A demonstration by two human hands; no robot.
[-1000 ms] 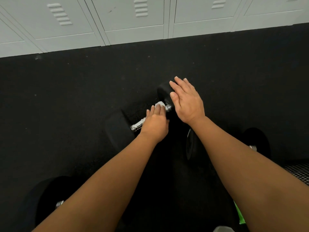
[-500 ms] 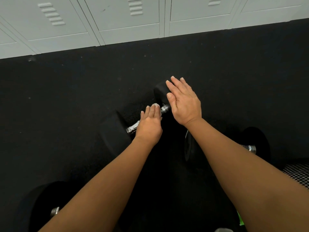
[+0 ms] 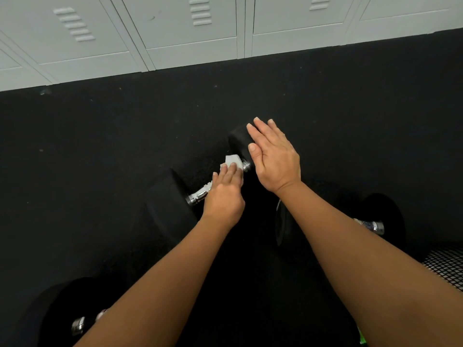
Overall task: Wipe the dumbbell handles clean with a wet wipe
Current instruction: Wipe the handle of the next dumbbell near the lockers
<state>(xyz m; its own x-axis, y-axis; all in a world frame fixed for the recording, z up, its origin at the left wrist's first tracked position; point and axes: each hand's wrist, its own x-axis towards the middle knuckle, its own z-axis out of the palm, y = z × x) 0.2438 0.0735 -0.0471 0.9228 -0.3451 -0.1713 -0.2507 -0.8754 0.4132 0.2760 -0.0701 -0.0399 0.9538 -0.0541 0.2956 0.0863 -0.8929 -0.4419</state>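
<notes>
The fingers (image 3: 229,174) of the left hand (image 3: 223,196) curl down over a white wet wipe (image 3: 233,161), pressing it onto the chrome handle (image 3: 200,195) of the middle dumbbell (image 3: 165,206), which lies on the black floor (image 3: 100,146) running from near left to far right. A corner of the wipe sticks out past the fingertips, close to the far weight head (image 3: 238,139). The right hand (image 3: 274,159) lies flat on that far head, fingers straight and together, gripping nothing (it seems to be there only to steady the weight).

The main risk, as I judge it, is rolling: the right palm only rests on top, so a firm stroke along the handle could turn or shift the dumbbell and pull the wipe off the metal. The wipe is also held only under the fingers, so it may bunch up or slip out near the head. The bare stretch of handle near the left head could be missed if the strokes stay short.

Two more dumbbells wait: one at the near left (image 3: 77,324) and one to the right (image 3: 373,225), partly hidden behind the right forearm. Pale lockers (image 3: 175,33) line the far edge.
</notes>
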